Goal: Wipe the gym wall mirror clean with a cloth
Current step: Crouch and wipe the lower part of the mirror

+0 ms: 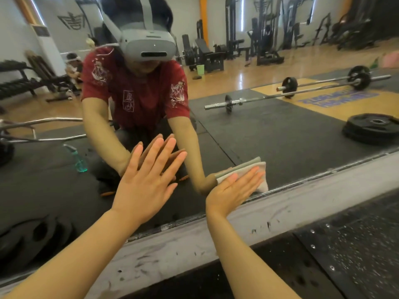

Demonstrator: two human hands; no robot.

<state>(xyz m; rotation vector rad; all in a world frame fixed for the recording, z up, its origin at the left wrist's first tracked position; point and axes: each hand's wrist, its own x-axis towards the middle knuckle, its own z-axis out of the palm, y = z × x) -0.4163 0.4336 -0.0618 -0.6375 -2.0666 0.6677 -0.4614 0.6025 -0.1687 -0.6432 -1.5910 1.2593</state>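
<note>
Low on the mirror, just above its grey bottom ledge, the right hand presses a folded pale cloth against the glass with straight fingers. Left of the cloth, the left hand lies flat on the mirror, fingers spread and holding nothing.

Folded pale cloth flat against wall mirror's bottom edge.

The cloth lies mostly hidden under the right hand (both forearms cut off below).
</note>
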